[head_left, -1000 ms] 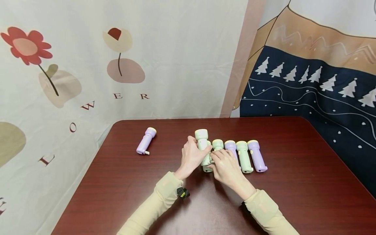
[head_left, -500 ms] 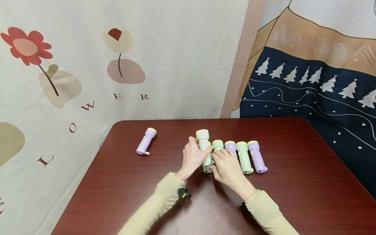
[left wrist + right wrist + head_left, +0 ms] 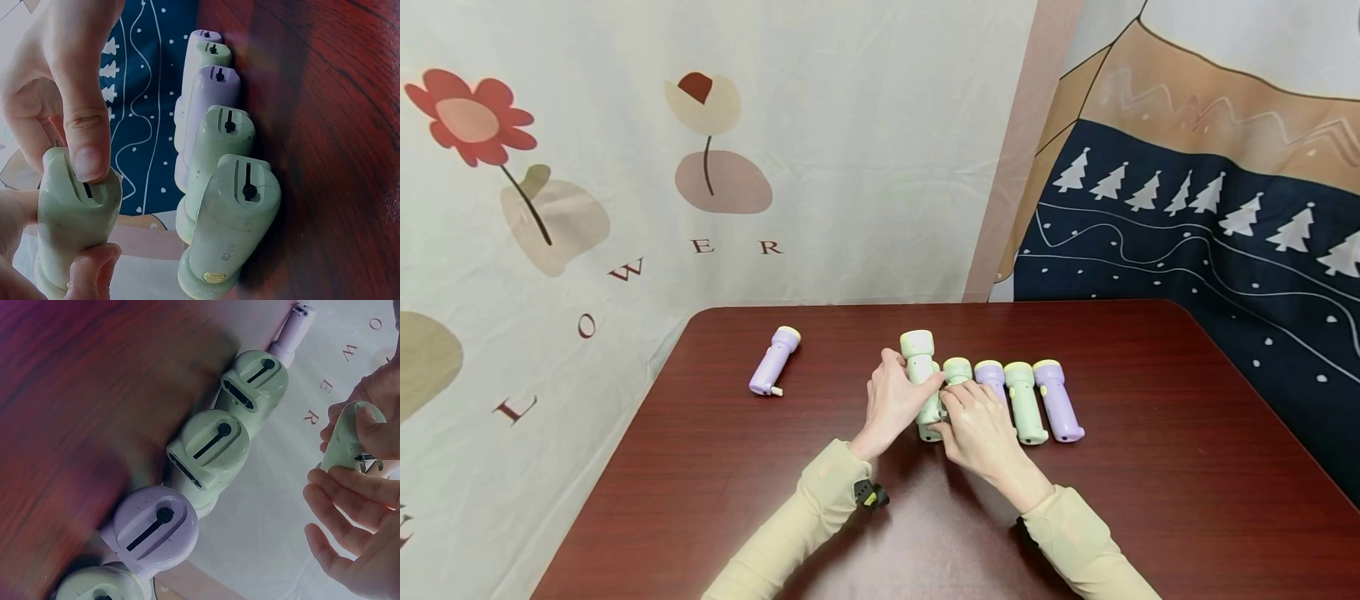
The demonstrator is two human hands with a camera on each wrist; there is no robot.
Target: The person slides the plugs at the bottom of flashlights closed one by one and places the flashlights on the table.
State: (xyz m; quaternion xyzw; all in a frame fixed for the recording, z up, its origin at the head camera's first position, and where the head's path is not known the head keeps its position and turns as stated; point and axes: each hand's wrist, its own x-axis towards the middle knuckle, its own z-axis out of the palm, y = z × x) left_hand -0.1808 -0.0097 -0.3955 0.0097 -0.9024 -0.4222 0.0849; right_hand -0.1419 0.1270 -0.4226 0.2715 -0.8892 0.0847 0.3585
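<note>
My left hand (image 3: 891,400) holds a pale green flashlight (image 3: 919,358) above the table, its wide head away from me. At the near end of this flashlight, my right hand (image 3: 985,429) pinches with curled fingers. In the left wrist view the right thumb (image 3: 87,159) presses on the dark slot in the end, and left fingertips (image 3: 94,269) grip the body. Small metal prongs (image 3: 362,464) show beside the fingers in the right wrist view. Just below lies another green flashlight (image 3: 234,219), partly hidden in the head view.
To the right, a row continues with a green flashlight (image 3: 957,368), a purple one (image 3: 991,375), a green one (image 3: 1024,404) and a purple one (image 3: 1058,400). A separate purple flashlight (image 3: 771,362) lies far left with a small white piece sticking out. Behind the table (image 3: 1187,467) hang printed curtains.
The left hand and the held flashlight have shifted very slightly to the right since the first frame. The right hand keeps its place at the flashlight's end; the others lie still.
</note>
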